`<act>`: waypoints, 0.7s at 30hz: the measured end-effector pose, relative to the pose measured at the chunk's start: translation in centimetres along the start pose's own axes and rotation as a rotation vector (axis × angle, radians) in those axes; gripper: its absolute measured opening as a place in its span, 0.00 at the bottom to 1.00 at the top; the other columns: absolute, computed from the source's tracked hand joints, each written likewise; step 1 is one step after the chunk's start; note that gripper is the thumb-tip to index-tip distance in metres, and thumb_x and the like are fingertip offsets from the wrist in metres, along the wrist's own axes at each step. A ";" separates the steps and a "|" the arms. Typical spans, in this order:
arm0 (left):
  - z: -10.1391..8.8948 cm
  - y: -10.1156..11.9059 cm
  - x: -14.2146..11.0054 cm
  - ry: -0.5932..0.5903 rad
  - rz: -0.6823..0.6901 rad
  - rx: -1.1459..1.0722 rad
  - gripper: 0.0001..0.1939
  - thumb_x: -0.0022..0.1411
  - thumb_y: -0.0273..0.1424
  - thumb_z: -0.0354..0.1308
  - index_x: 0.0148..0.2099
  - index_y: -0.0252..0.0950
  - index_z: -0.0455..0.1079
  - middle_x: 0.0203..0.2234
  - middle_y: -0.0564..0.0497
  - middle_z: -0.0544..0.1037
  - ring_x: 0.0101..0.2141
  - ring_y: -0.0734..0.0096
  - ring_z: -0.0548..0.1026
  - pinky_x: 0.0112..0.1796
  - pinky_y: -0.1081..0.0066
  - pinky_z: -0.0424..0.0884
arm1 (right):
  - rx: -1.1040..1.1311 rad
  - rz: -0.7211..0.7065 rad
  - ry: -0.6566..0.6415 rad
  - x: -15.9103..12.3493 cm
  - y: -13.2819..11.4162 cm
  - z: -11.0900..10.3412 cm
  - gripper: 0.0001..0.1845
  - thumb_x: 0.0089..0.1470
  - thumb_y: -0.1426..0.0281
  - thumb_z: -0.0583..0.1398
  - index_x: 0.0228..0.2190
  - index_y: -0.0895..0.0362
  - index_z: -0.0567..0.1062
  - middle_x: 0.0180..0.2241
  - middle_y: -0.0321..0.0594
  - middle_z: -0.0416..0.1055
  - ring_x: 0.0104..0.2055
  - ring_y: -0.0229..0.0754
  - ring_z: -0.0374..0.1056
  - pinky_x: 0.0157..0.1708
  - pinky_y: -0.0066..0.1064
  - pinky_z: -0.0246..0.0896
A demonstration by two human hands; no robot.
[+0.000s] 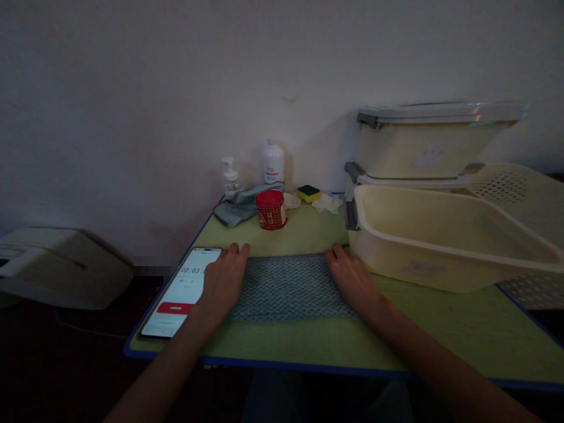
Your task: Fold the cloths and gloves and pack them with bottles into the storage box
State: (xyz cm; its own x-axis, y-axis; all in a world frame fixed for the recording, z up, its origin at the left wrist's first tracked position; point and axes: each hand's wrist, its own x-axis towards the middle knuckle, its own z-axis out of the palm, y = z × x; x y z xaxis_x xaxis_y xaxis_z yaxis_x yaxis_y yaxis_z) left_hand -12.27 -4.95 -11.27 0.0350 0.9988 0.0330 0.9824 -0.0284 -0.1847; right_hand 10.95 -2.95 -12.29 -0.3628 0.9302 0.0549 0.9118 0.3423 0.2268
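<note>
A blue-green woven cloth (288, 286) lies flat on the green table (440, 329), near the front edge. My left hand (224, 280) rests palm down on the cloth's left edge with the fingers stretched forward. My right hand (352, 281) lies flat on the cloth's right edge, fingers also extended. Neither hand holds anything. A phone (181, 292) with a lit timer screen lies just left of my left hand.
Large cream plastic tubs (440, 235), one with a clear lid (440, 111), stand at the right beside a perforated basket (515, 188). At the back are a red cup (270, 209), a crumpled cloth (240, 207), a pump bottle (230, 177), a white bottle (274, 163) and a sponge (308, 192).
</note>
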 end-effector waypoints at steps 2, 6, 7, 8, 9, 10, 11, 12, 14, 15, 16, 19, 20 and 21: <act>0.0 0.2 -0.3 0.059 0.029 0.042 0.19 0.60 0.17 0.38 0.45 0.32 0.67 0.41 0.39 0.70 0.42 0.55 0.71 0.33 0.63 0.71 | -0.014 -0.030 0.062 -0.2 -0.2 0.0 0.15 0.54 0.84 0.48 0.37 0.66 0.73 0.41 0.53 0.69 0.40 0.49 0.69 0.35 0.36 0.67; 0.4 0.5 -0.8 0.147 0.078 0.104 0.17 0.60 0.18 0.40 0.39 0.29 0.71 0.39 0.37 0.70 0.44 0.51 0.69 0.39 0.59 0.69 | -0.029 -0.078 0.173 -0.6 -0.4 0.2 0.16 0.53 0.85 0.50 0.36 0.68 0.75 0.44 0.57 0.68 0.45 0.53 0.66 0.38 0.39 0.67; 0.5 0.6 -0.8 0.155 0.088 0.111 0.17 0.60 0.18 0.40 0.39 0.28 0.71 0.39 0.36 0.70 0.43 0.51 0.69 0.39 0.59 0.69 | -0.036 -0.085 0.191 -0.6 -0.4 0.3 0.16 0.53 0.85 0.50 0.36 0.68 0.75 0.45 0.58 0.68 0.46 0.53 0.65 0.38 0.39 0.67; 0.7 0.7 -0.8 0.153 0.093 0.114 0.17 0.60 0.17 0.40 0.39 0.28 0.70 0.39 0.36 0.70 0.42 0.52 0.70 0.39 0.59 0.69 | -0.046 -0.091 0.208 -0.7 -0.4 0.4 0.16 0.52 0.85 0.49 0.36 0.68 0.75 0.45 0.58 0.67 0.47 0.53 0.65 0.38 0.39 0.67; 0.9 0.8 -0.8 0.142 0.097 0.112 0.17 0.60 0.17 0.40 0.41 0.28 0.70 0.38 0.37 0.71 0.41 0.54 0.70 0.38 0.60 0.69 | -0.055 -0.098 0.222 -0.7 -0.5 0.5 0.16 0.52 0.85 0.49 0.35 0.68 0.76 0.45 0.58 0.68 0.47 0.53 0.65 0.38 0.38 0.67; 1.0 0.9 -0.7 0.126 0.100 0.109 0.17 0.60 0.16 0.40 0.42 0.29 0.69 0.38 0.38 0.71 0.40 0.56 0.71 0.38 0.61 0.70 | -0.061 -0.107 0.235 -0.7 -0.5 0.5 0.17 0.52 0.86 0.49 0.35 0.67 0.76 0.45 0.57 0.68 0.47 0.53 0.65 0.39 0.38 0.67; 1.1 1.0 -0.6 0.111 0.101 0.105 0.17 0.60 0.16 0.40 0.43 0.29 0.69 0.39 0.39 0.71 0.39 0.58 0.72 0.37 0.62 0.70 | -0.064 -0.116 0.245 -0.7 -0.5 0.5 0.17 0.52 0.86 0.49 0.35 0.67 0.76 0.45 0.57 0.68 0.47 0.52 0.65 0.39 0.38 0.68; 1.2 1.0 -0.5 0.097 0.102 0.102 0.18 0.60 0.16 0.40 0.43 0.29 0.68 0.39 0.39 0.71 0.38 0.60 0.72 0.36 0.63 0.70 | -0.064 -0.122 0.247 -0.7 -0.5 0.6 0.18 0.52 0.86 0.49 0.35 0.66 0.76 0.44 0.57 0.69 0.47 0.52 0.65 0.40 0.38 0.68; 1.2 1.1 -0.4 0.078 0.102 0.098 0.18 0.60 0.16 0.39 0.44 0.29 0.67 0.40 0.39 0.71 0.37 0.61 0.73 0.36 0.65 0.70 | -0.059 -0.128 0.215 -0.7 -0.5 0.5 0.18 0.52 0.86 0.48 0.35 0.66 0.76 0.44 0.55 0.69 0.47 0.50 0.65 0.41 0.37 0.68; 1.1 1.1 -0.4 0.071 0.102 0.094 0.18 0.60 0.15 0.39 0.45 0.29 0.67 0.40 0.39 0.71 0.37 0.61 0.73 0.35 0.65 0.71 | -0.054 -0.124 0.186 -0.8 -0.4 0.5 0.18 0.52 0.86 0.48 0.36 0.66 0.76 0.45 0.55 0.69 0.47 0.50 0.65 0.42 0.36 0.68; 1.0 1.0 -0.4 0.062 0.102 0.087 0.19 0.60 0.15 0.38 0.45 0.29 0.67 0.40 0.39 0.71 0.38 0.61 0.73 0.35 0.65 0.71 | -0.048 -0.116 0.157 -0.8 -0.3 0.4 0.18 0.52 0.86 0.48 0.37 0.66 0.76 0.46 0.55 0.68 0.48 0.49 0.65 0.42 0.36 0.67; 0.4 0.7 -0.7 0.038 0.112 0.044 0.19 0.60 0.15 0.38 0.45 0.29 0.66 0.40 0.39 0.71 0.39 0.60 0.73 0.36 0.64 0.71 | -0.027 -0.089 0.109 -1.1 0.0 -0.2 0.18 0.52 0.86 0.48 0.38 0.68 0.75 0.47 0.55 0.68 0.49 0.49 0.65 0.44 0.34 0.66; 0.3 0.6 -0.9 0.042 0.125 0.017 0.19 0.60 0.16 0.38 0.46 0.28 0.66 0.40 0.39 0.70 0.40 0.59 0.72 0.37 0.64 0.71 | -0.027 -0.074 0.104 -1.1 0.0 -0.6 0.18 0.52 0.86 0.48 0.37 0.68 0.75 0.46 0.55 0.68 0.48 0.49 0.66 0.43 0.35 0.67; 0.1 0.5 -1.1 0.055 0.140 -0.015 0.18 0.60 0.16 0.38 0.45 0.28 0.66 0.40 0.39 0.70 0.41 0.58 0.72 0.38 0.63 0.70 | -0.023 -0.058 0.098 -1.2 -0.2 -1.1 0.18 0.52 0.86 0.48 0.36 0.67 0.75 0.44 0.55 0.69 0.46 0.49 0.67 0.41 0.35 0.68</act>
State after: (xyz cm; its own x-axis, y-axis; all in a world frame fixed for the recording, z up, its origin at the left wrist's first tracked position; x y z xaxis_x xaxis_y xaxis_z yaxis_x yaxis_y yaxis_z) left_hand -11.81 -6.08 -11.55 0.1812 0.9815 0.0618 0.9698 -0.1679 -0.1766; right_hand 11.02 -4.26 -11.30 -0.4332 0.8911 0.1351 0.8843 0.3913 0.2548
